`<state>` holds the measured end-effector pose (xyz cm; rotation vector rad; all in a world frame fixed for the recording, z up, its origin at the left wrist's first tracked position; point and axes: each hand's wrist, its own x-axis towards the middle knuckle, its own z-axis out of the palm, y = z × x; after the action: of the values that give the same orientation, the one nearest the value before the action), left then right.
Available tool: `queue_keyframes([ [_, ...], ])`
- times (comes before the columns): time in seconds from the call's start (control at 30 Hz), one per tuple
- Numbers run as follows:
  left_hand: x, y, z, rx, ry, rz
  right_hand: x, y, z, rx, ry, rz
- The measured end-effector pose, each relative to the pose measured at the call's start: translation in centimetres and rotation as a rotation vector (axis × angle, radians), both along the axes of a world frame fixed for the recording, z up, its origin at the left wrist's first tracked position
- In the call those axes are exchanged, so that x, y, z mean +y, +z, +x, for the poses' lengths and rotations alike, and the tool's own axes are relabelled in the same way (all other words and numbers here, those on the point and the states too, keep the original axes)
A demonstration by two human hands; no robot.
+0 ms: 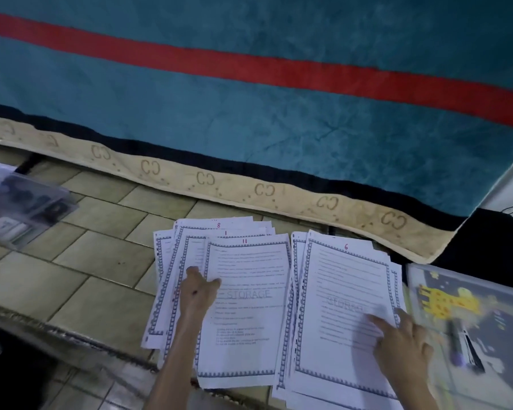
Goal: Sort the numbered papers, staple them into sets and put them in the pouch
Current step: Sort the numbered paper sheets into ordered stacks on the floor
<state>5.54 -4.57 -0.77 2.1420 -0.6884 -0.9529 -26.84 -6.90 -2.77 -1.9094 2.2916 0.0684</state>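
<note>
Nearest the camera, two bare forearms reach over a tiled floor (80,294).

Left hand (198,291): thumb and fingers pinch the left edge of sheet 11 (249,309), top of the left stack (172,279); sheets 1 and 8 fan out behind it.

Right hand (403,347): fingers straight, index tip pressing on sheet 6 (344,291), top of the right stack (296,335), gripping nothing.

Handling, as judged: paper is light, limp and slides easily; lift single sheets by an edge or corner, and square each set with both hands before stapling.

Right of the stacks: pouch (468,306) with giraffe print, a blurred dark tool (456,344), possibly the stapler, lying on it.

Far left: clear plastic case (21,202).

Beyond: teal blanket (249,113) with a red stripe.
</note>
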Motion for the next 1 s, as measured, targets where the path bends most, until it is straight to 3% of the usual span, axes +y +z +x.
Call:
queue_keyframes([
  [0.07, -0.1, 0.8, -0.2, -0.011, -0.031, -0.064, -0.2, 1.0, 0.7, 0.109, 0.064, 0.036],
  [0.17, 0.3, 2.0, -0.3, -0.170, -0.085, -0.182, -1.1, 2.2, 2.5, 0.165, 0.156, 0.045],
  [0.2, 0.4, 2.4, -0.4, -0.189, -0.076, -0.209, -1.3, 2.2, 3.6, 0.061, 0.242, -0.011],
  [0.27, 0.7, 3.2, -0.6, -0.114, -0.071, -0.215, -0.8, 2.5, 7.1, -0.394, 0.451, -0.097],
  [0.33, 0.6, 3.6, -0.8, 0.125, -0.064, -0.197, 1.0, 4.1, 11.6, -0.882, 0.496, 0.133],
  [0.37, 0.5, 3.7, -0.8, 0.338, -0.048, -0.211, 1.7, 4.5, 13.7, -1.035, 0.466, 0.283],
  [0.43, 0.4, 3.1, -0.2, 0.725, -0.034, -0.229, 2.4, 4.4, 16.8, -1.168, 0.441, 0.368],
  [0.47, 0.5, 2.8, 0.1, 0.802, -0.068, -0.218, 2.4, 4.1, 17.8, -1.186, 0.446, 0.354],
  [0.57, 1.3, 1.8, 1.5, 0.594, -0.129, -0.198, 1.5, 3.4, 18.8, -1.089, 0.463, 0.296],
  [0.67, 1.7, 0.4, 3.7, -0.130, -0.027, -0.071, 0.7, 3.3, 18.3, -0.960, 0.454, 0.229],
  [0.7, 1.9, 0.4, 4.1, -0.230, 0.010, -0.016, 0.6, 3.4, 18.1, -0.952, 0.423, 0.228],
  [0.87, 1.8, 0.4, 4.1, -0.107, 0.083, 0.033, 0.4, 3.8, 17.6, -1.037, 0.389, 0.248],
  [1.0, 1.6, 2.7, 4.9, -0.208, 0.113, -0.170, 1.1, 3.7, 17.7, -1.066, 0.431, 0.340],
])
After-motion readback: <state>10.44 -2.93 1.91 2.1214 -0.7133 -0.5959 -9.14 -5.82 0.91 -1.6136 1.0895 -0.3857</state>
